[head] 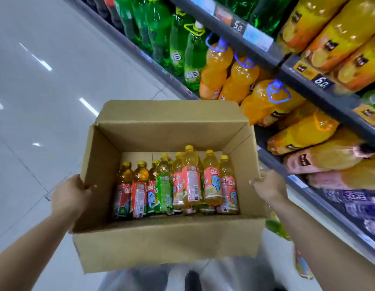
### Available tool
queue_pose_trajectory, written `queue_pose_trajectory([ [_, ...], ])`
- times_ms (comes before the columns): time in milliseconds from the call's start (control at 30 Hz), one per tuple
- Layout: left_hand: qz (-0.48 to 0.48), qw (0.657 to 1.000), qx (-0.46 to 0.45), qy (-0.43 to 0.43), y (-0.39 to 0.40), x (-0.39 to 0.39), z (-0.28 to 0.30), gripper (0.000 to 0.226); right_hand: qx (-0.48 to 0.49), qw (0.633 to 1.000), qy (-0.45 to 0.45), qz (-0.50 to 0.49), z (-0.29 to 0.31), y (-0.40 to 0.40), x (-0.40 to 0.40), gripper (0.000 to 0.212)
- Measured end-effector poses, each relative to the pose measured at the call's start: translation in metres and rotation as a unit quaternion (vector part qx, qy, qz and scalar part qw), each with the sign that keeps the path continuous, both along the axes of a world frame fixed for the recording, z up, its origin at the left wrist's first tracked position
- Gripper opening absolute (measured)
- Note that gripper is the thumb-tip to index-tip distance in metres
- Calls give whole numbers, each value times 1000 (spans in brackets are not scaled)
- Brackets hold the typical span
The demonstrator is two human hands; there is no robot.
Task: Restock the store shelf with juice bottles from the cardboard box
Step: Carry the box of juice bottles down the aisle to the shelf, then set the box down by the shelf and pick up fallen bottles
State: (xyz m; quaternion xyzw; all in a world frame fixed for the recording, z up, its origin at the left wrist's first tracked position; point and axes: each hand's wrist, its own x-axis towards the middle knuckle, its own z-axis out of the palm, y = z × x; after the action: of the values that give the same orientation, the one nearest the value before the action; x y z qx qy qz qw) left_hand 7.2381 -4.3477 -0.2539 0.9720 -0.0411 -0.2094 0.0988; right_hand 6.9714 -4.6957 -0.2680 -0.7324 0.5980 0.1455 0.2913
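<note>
Presently, item one: a cardboard box [165, 246], flaps open, carried in front of the body above the pale tiled floor [35, 91]. The left hand [70, 196] grips its left wall, fingers hooked over the rim; the right hand [268, 189] grips the right wall in the same way. Item two: the juice bottles [176, 183], small, yellow-capped, lying in a row on the box bottom, labels mostly red or pink, one green; some seem to lie beneath others, though the exact count is hard to make out. Item three: the store shelf [298, 80] to the right, dark-edged with price tags, stocked with large green soda bottles [178, 45] and large orange drink bottles [241, 80], with bundled yellow packs further right. Step in hand, by judgement: carrying the box to the shelf; no bottle has left it yet. The next move likely calls for setting the box down or bracing it on one arm, which frees a hand to lift a bottle and find the matching shelf slot.
</note>
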Motion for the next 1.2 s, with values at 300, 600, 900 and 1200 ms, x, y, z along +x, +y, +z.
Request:
queue_pose_trajectory([
  [300, 26, 999, -17, -3, -21, -23, -117, 17, -30, 998, 15, 48, -104, -30, -5, 11],
  [600, 29, 999, -28, 6, -39, -55, -185, 18, -48, 998, 21, 47, -153, -48, -35, 12],
  [900, 45, 999, 21, 13, -41, -74, -195, 27, -70, 997, -13, 33, -169, -36, -58, 14],
  [1200, 7, 1000, 12, -25, -72, -89, -172, 80, -137, 983, -97, 79, -139, -11, -77, 40],
])
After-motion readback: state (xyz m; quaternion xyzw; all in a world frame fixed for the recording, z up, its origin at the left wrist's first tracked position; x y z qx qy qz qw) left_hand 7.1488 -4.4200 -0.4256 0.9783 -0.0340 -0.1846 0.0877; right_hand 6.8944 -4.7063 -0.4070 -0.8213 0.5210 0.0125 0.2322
